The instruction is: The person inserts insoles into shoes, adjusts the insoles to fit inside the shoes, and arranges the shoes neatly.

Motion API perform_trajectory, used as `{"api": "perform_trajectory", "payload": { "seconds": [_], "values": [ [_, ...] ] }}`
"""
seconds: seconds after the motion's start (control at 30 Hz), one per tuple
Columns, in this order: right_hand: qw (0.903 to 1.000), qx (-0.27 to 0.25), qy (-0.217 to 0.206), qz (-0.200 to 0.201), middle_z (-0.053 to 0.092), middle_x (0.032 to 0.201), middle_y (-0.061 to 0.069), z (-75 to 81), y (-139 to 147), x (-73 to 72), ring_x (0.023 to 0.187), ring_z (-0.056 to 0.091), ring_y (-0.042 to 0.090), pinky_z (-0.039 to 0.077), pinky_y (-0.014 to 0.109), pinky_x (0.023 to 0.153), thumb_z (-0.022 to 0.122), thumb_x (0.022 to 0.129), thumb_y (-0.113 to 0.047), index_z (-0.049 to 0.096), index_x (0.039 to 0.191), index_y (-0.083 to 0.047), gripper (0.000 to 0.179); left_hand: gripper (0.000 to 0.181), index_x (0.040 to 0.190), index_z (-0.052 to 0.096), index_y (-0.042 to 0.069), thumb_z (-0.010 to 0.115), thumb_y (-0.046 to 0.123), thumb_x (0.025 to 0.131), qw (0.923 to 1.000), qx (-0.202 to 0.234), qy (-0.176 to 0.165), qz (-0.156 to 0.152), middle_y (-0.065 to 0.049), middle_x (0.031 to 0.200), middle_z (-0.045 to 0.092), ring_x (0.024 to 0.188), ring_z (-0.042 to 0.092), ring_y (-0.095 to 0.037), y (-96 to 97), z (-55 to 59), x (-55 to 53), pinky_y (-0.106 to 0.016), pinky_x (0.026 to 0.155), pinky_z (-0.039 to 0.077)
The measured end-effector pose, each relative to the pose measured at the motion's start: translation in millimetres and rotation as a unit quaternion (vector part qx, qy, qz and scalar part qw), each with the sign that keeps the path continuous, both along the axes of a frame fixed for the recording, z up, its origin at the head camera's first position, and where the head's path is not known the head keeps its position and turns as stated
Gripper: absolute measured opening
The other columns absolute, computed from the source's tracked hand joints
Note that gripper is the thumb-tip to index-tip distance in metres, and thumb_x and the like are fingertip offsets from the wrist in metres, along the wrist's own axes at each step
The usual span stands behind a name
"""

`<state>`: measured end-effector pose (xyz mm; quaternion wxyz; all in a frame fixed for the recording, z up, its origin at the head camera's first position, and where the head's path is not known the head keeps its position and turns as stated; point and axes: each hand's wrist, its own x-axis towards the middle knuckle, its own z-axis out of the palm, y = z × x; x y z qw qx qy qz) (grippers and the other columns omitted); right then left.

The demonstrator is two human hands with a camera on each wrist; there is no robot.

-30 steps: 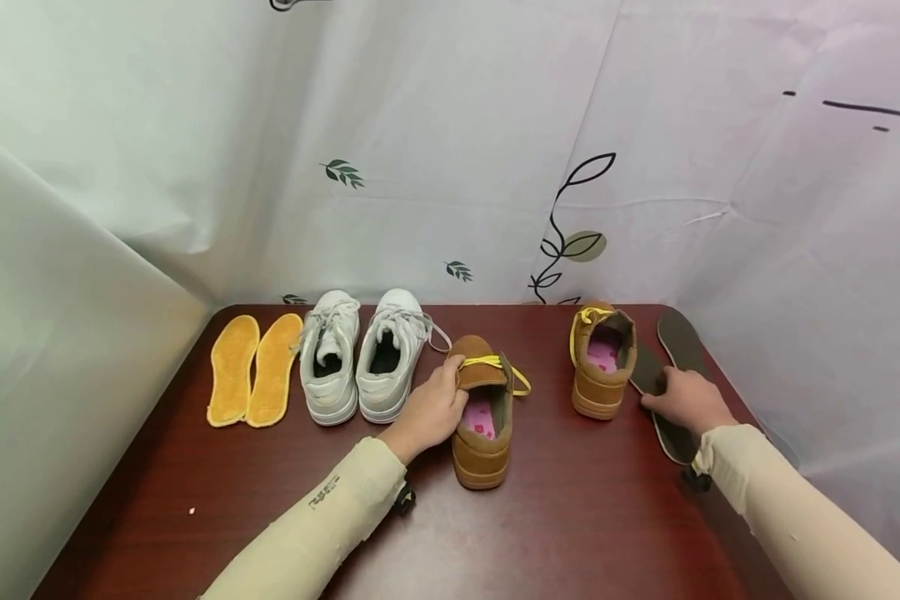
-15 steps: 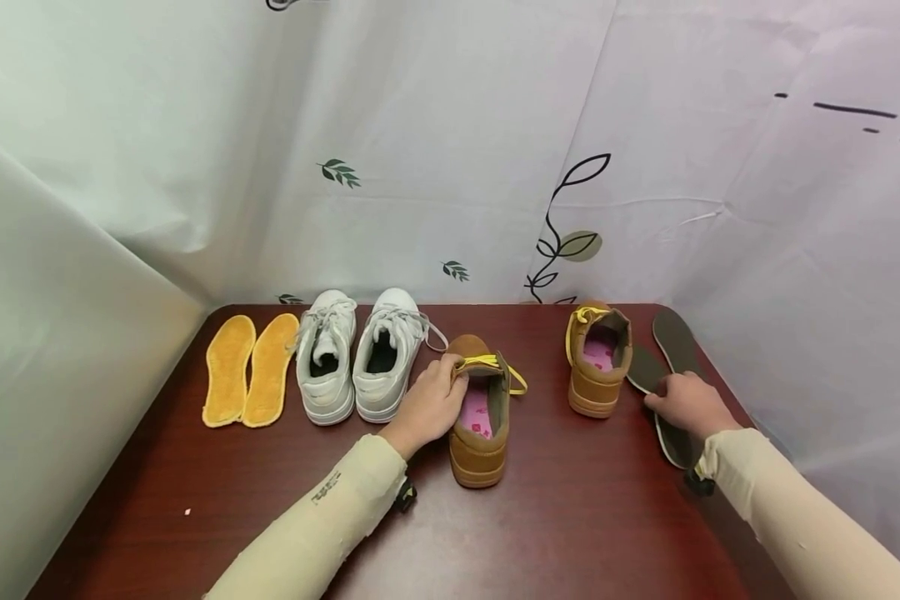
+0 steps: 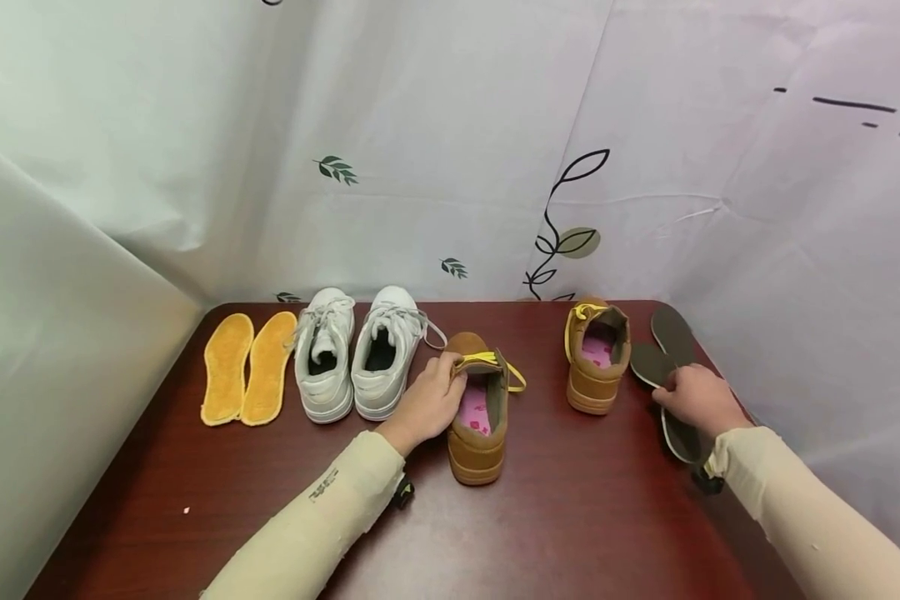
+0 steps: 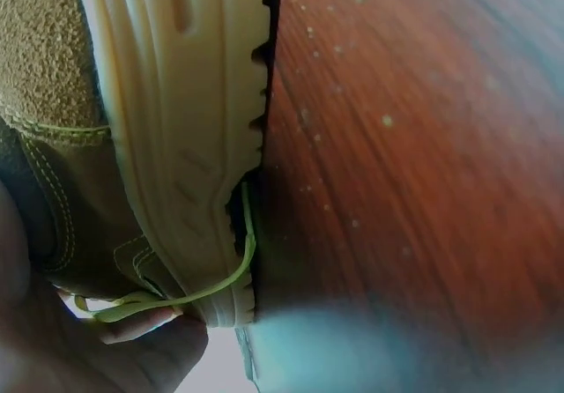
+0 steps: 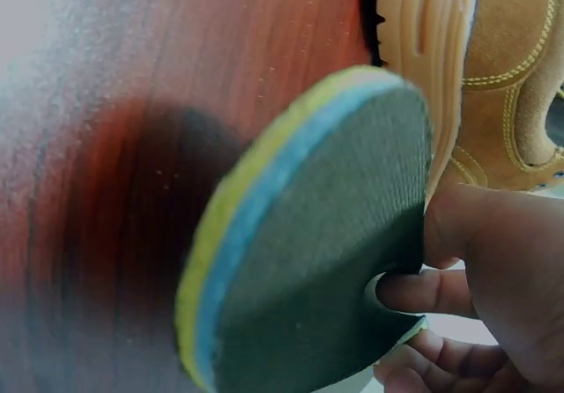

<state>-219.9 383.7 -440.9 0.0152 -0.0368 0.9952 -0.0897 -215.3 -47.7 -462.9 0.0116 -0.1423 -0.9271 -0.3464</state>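
While left hand (image 3: pixel 426 403) grips shoe (image 3: pixel 477 452), right hand (image 3: pixel 703 401) pinches insole (image 5: pixel 313 234).

Both sleeves (image 3: pixel 300 529) are cream (dark print (image 3: pixel 324 485) marks the left).

"What's shifting in the head view?"
"Since a second ago, the right hand (image 3: pixel 701 398) is edging toward 3 o'clock, widening its gap from the brown shoe (image 3: pixel 594 385) at its 10 o'clock."
"And the insole (image 5: pixel 308 234) it's pinching?"
"Its near end is swinging slightly toward 3 o'clock too."
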Motion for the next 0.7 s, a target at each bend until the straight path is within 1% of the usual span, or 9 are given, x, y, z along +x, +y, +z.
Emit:
{"api": "perform_trajectory", "payload": {
  "seconds": [0.23,0.5,0.57,0.7],
  "values": [
    [0.9995,0.003,0.028,0.01,0.042,0.055,-0.003,8.4,1,0.9,0.057,0.041,0.018,0.032,0.033,0.053,0.065,0.087,-0.026,0.052,0.057,-0.015,0.035,0.038,0.138,0.047,0.017,0.039,0.036,0.107,1.0,0.0,0.0,-0.005,-0.013,0.123,0.055,0.107,0.061,-0.032,-1.3,1.5,0.0,-0.048,0.091,0.05],
    [0.9992,-0.022,0.032,-0.005,0.027,0.052,-0.008,20.2,1,1.0,0.052,0.031,0.014,0.026,0.031,0.05,0.061,0.089,-0.024,0.039,0.054,-0.018,0.042,0.039,0.14,0.046,0.018,0.039,0.037,0.106,1.0,0.002,-0.003,-0.005,-0.013,0.124,0.055,0.108,0.06,-0.03,-1.8,-0.6,-1.3,-0.046,0.094,0.049],
    [0.9989,-0.022,0.039,-0.007,0.026,0.053,-0.008,23.7,0,2.0,0.053,0.03,0.014,0.025,0.031,0.05,0.06,0.088,-0.023,0.038,0.053,-0.018,0.041,0.039,0.14,0.045,0.019,0.039,0.037,0.106,1.0,0.003,-0.004,-0.007,-0.013,0.124,0.054,0.109,0.06,-0.029,-1.6,-1.3,-1.3,-0.045,0.094,0.049],
    [0.9982,-0.021,0.054,-0.01,0.027,0.054,-0.008,25.8,-2,2.4,0.054,0.031,0.014,0.025,0.031,0.051,0.059,0.086,-0.022,0.038,0.053,-0.019,0.04,0.038,0.14,0.045,0.018,0.04,0.035,0.106,1.0,0.003,-0.004,-0.006,-0.014,0.123,0.055,0.108,0.06,-0.03,-1.2,-0.5,-0.1,-0.046,0.093,0.049]
  ]
}}
